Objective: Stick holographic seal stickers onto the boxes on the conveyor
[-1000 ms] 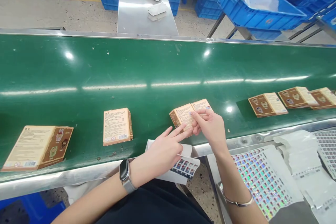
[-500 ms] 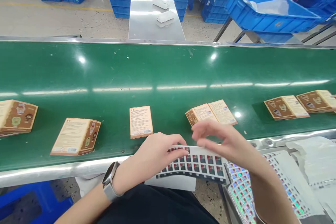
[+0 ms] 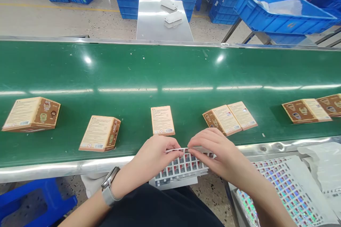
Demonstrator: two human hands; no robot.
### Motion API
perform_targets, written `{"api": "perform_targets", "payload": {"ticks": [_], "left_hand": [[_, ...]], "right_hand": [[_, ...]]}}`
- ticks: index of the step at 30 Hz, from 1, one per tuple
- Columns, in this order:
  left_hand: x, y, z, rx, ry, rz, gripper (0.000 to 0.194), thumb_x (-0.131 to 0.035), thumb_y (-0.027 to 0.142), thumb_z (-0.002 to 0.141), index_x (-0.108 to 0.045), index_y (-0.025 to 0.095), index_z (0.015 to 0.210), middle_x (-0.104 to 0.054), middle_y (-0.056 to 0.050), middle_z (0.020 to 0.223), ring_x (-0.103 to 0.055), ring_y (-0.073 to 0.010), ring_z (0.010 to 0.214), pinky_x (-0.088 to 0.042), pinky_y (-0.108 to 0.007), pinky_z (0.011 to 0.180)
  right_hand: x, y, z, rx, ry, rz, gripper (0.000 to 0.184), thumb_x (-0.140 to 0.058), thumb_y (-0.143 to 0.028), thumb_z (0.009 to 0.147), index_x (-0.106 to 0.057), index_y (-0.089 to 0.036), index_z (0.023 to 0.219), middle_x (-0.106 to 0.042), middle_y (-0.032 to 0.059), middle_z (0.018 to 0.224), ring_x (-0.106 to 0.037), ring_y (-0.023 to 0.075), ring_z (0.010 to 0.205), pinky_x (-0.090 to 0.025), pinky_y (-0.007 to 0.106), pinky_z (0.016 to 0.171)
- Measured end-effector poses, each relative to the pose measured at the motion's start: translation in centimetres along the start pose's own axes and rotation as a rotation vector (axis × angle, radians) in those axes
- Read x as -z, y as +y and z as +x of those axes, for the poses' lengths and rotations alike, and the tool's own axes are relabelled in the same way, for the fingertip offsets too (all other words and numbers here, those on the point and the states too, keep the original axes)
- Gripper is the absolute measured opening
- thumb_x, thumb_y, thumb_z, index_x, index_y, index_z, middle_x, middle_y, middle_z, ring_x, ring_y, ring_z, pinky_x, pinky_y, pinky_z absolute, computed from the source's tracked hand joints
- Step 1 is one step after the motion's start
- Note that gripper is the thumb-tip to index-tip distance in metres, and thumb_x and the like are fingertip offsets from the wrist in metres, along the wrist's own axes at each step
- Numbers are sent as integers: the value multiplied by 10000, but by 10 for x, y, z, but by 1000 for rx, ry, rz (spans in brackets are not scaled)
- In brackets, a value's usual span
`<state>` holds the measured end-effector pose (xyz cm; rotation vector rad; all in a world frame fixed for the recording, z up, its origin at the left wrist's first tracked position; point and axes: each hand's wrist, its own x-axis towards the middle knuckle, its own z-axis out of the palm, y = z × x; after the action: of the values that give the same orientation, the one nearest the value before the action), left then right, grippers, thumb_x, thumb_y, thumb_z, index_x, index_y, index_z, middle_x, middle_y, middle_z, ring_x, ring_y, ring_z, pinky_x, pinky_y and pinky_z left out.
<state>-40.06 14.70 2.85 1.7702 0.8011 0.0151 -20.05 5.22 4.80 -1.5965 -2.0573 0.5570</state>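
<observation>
A white sheet of small dark-and-red stickers (image 3: pixel 179 169) is between my hands at the near edge of the green belt, bent and tilted toward me. With thumb and fingers closed, my left hand (image 3: pixel 157 156) pinches its upper edge. My right hand (image 3: pixel 215 149) is closed at the same edge, fingertips close to the left ones. Whether a single sticker is between the right fingertips is hidden. Just beyond my hands, a brown-and-cream box (image 3: pixel 163 120) lies on the belt, and a pair of similar boxes (image 3: pixel 226 118) lies past my right hand.
More such boxes (image 3: pixel 99 133) lie along the green conveyor belt (image 3: pixel 119 67). Stacked shiny sticker sheets (image 3: pixel 287 184) are at lower right. A metal table (image 3: pixel 163 30) and a blue crate (image 3: pixel 285 21) stand beyond the belt. A blue stool (image 3: pixel 39 202) is at lower left.
My right hand has come down and left from above the sheet to its upper edge, beside my left hand. In view, the boxes on the belt have shifted right.
</observation>
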Motion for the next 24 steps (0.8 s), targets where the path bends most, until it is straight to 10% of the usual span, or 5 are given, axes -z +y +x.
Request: {"api": "perform_targets", "payload": {"ticks": [9, 13, 17, 24], "left_hand": [[1, -3, -4, 7, 19, -12, 217, -588, 301, 936, -725, 185, 815, -729, 7, 734, -632, -153, 656, -412, -233, 579], [3, -13, -12, -114, 39, 159, 157, -640, 295, 932, -722, 213, 827, -770, -1, 842, -693, -193, 807, -505, -277, 701], [0, -30, -17, -436, 29, 455, 98, -698, 224, 904, -709, 196, 811, -512, -44, 1532, -394, -298, 1452, -344, -464, 1184], [-8, -36, -7, -409, -74, 605, 140, -687, 139, 890, -701, 153, 752, -294, -52, 1639, -201, -295, 1537, -296, -507, 1244]], "right_hand": [[-16, -16, -9, 125, 113, -142, 175, -521, -56, 965, -618, -196, 1009, -711, 87, 1065, -630, 247, 1075, -444, 460, 971], [-19, 2, -6, -250, 243, 337, 105, -600, -239, 961, -637, -231, 864, -675, 74, 1214, -619, 236, 1153, -505, 418, 949], [-42, 35, 17, -631, 461, 789, 225, -698, -433, 877, -702, -209, 881, -665, 98, 1296, -612, 255, 1204, -514, 422, 983], [-77, 49, 39, -733, 520, 926, 331, -746, -487, 792, -744, -179, 914, -712, 111, 1228, -676, 260, 1085, -557, 394, 910]]}}
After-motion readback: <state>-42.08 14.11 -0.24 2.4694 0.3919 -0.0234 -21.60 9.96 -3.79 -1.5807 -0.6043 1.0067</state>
